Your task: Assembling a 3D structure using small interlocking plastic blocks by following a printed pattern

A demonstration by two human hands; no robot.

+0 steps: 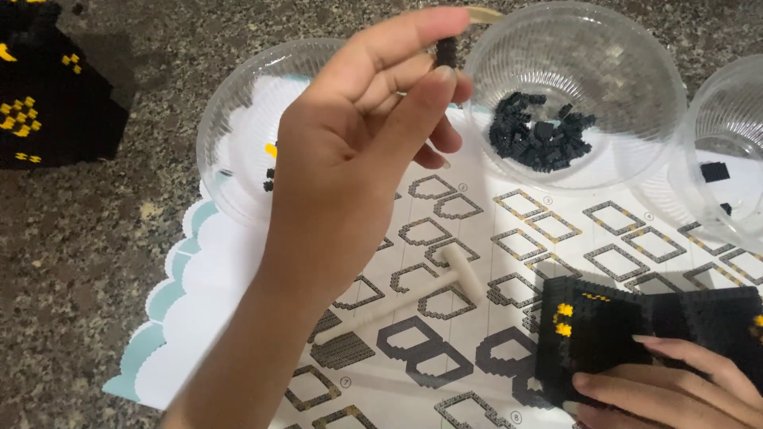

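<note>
My left hand is raised over the sheet and pinches a tiny black brick between thumb and fingertips. At the bottom right, my right hand rests its fingers on a black brick-built block with small yellow spots, holding it down on the instruction sheet. The sheet is white, printed with grey outline diagrams. Just beyond the left hand stands a clear ribbed bowl with a heap of small black bricks in it.
A second clear bowl, partly behind my left hand, holds a few black and yellow pieces. A third bowl is at the right edge. A white plastic mallet lies on the sheet. Another black and yellow build sits top left on the speckled stone counter.
</note>
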